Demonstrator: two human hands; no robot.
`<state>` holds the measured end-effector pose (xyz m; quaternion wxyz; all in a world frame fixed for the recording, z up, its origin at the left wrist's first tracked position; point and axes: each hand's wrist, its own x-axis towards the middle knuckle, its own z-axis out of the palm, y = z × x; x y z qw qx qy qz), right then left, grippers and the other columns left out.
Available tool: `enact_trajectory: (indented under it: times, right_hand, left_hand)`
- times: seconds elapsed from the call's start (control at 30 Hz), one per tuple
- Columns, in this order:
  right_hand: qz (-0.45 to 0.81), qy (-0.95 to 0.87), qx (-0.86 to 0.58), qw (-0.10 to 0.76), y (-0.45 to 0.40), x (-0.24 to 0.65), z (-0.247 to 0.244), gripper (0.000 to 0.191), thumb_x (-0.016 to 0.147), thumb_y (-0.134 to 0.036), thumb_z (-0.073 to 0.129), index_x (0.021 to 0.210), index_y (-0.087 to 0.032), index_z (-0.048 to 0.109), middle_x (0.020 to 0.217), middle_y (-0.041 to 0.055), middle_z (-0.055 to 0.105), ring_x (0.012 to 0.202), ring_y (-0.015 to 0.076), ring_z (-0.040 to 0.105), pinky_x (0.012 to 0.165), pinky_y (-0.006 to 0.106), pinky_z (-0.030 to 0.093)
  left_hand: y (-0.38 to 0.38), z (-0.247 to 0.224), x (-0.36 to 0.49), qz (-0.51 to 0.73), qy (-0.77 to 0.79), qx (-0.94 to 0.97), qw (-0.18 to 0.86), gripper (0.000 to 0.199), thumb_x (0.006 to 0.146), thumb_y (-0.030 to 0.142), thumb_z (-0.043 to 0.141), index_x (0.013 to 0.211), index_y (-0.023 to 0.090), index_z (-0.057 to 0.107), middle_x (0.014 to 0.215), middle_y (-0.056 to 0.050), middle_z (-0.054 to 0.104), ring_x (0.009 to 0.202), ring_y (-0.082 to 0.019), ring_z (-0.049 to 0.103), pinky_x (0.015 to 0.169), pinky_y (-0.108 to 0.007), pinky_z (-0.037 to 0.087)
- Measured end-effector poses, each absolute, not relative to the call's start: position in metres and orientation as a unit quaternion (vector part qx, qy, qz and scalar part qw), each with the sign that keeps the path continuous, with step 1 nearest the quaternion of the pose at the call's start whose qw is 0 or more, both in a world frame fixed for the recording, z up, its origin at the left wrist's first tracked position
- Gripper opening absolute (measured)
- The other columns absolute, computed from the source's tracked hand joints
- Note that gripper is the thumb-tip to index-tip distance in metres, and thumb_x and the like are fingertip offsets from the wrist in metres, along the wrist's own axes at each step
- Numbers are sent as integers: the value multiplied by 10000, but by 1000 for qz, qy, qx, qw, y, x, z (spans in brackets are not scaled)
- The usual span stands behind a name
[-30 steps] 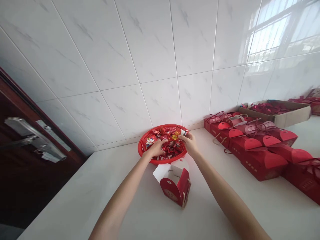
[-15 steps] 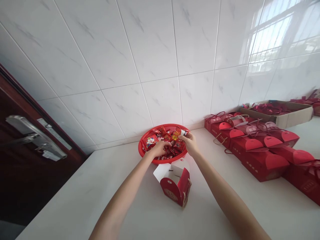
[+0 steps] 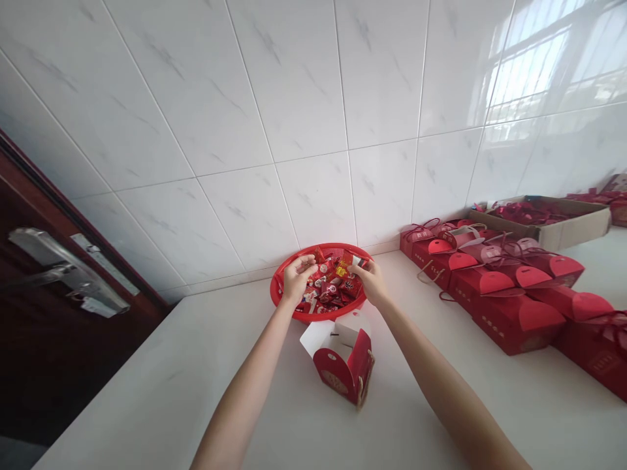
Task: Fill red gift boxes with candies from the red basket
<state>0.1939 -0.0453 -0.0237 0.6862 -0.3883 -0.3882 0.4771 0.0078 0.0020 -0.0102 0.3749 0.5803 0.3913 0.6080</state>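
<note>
A red plastic basket (image 3: 281,301) full of small red wrapped packets (image 3: 327,295) stands against the tiled wall. Over its left part is my left hand (image 3: 298,277), fingers curled and apart, with no packet visible in them. At the basket's right side my right hand (image 3: 369,279) is closed on a red and yellow packet (image 3: 345,262). Nearer to me, just in front of the basket, an open red gift box (image 3: 337,372) with a white inside and a string handle stands on the white counter (image 3: 235,378).
Closed red gift boxes (image 3: 509,313) stand in rows on the right. Behind them, a cardboard box (image 3: 573,228) holds red ribbon-like things. On the left is a dark red door (image 3: 29,352) with a metal handle (image 3: 59,271).
My left hand has moved up and left off the packets in the middle of the basket, and its fingers have opened. My right hand has barely moved.
</note>
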Motion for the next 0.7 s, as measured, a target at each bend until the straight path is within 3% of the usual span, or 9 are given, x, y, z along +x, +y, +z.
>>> enact_trajectory:
  times: [0.17,0.33,0.5,0.7]
  right_hand:
    - [401,-447,-460,654,-49,190,-22,249,605,-317,702,823,-231,615,609,-53,542,596,158,510,576,299,418]
    - [439,-458,-431,641,-49,192,-23,342,637,-358,704,948,-238,629,649,-56,551,630,160,535,620,305,445]
    - [488,-406,-391,666,-43,195,-27,327,646,-385,711,929,-252,615,794,-30,636,766,181,607,709,317,499]
    - [573,-347,-336,662,-42,200,-22,279,620,-350,693,875,-254,631,706,-36,626,680,167,572,628,295,488]
  left_hand:
    - [-18,4,26,690,339,495,405,245,580,262,813,791,182,718,837,-16,707,827,-155,655,806,-285,527]
    - [-32,4,39,644,300,574,408,228,630,282,808,812,180,715,850,-32,706,822,-176,668,777,-310,546]
    - [-39,2,43,602,279,688,294,136,738,290,729,823,186,706,899,-44,690,839,-183,672,775,-317,574]
    - [-49,5,45,461,324,806,181,219,832,204,597,1015,201,718,1042,-72,732,838,-183,687,867,-354,573]
